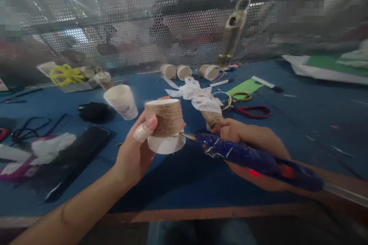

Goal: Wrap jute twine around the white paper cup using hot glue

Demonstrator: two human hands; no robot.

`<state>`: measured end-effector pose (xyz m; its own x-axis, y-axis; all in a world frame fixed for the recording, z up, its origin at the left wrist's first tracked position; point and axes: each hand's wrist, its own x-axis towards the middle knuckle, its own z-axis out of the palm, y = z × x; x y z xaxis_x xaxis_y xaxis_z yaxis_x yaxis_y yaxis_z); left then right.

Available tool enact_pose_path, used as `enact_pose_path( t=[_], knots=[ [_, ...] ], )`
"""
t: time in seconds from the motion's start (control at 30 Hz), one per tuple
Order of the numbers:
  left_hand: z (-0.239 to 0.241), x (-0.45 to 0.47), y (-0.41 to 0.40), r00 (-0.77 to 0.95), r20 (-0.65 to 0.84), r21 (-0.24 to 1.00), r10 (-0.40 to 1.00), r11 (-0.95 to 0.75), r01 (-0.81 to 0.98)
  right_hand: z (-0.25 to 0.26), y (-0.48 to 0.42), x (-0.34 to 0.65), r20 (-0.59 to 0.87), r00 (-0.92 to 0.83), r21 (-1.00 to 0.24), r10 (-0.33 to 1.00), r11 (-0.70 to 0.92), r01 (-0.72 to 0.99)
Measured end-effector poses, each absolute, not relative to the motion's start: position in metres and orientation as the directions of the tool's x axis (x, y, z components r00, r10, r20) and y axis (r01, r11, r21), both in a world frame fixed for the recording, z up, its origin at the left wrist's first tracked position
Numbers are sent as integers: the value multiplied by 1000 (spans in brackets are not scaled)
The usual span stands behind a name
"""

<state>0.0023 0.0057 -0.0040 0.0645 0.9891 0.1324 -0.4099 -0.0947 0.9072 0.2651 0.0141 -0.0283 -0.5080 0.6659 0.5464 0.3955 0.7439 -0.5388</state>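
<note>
My left hand is closed around a white paper cup, its upper part wrapped in rows of brown jute twine. A bare white band shows below the twine. The thumb, with a white wrap on it, presses on the twine. In my right hand is a blue glue gun, streaked with dried glue. Its metal nozzle touches or nearly touches the twine's lower edge at the right. Just beyond the right fingers lies a twine bundle with white plastic around it.
Stacked paper cups stand left of centre. Several twine-wrapped cups lie at the back, near a perforated metal screen. Red-handled scissors and a green sheet are at right. A dark pouch lies left; yellow scissors behind.
</note>
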Motion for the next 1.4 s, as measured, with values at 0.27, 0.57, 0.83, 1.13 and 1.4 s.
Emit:
enact_pose_path(
  t=[0.27,0.57,0.83,1.13,1.4],
  knots=[
    [-7,1,2,28,190,926,981,-170,-337,-18,13,267,541,-572,-520,616,780,348],
    [-9,2,4,-18,263,917,964,-256,-307,-23,20,267,599,-566,-428,566,824,371],
    [-10,2,6,-21,266,927,964,-261,-270,-27,21,265,627,-557,-418,544,839,349],
    [-11,1,6,16,272,913,962,-253,-320,-20,14,265,544,-559,-437,626,780,448],
    [-8,4,4,-5,224,912,975,-211,-352,-15,13,262,512,-536,-423,671,740,523]
  ],
)
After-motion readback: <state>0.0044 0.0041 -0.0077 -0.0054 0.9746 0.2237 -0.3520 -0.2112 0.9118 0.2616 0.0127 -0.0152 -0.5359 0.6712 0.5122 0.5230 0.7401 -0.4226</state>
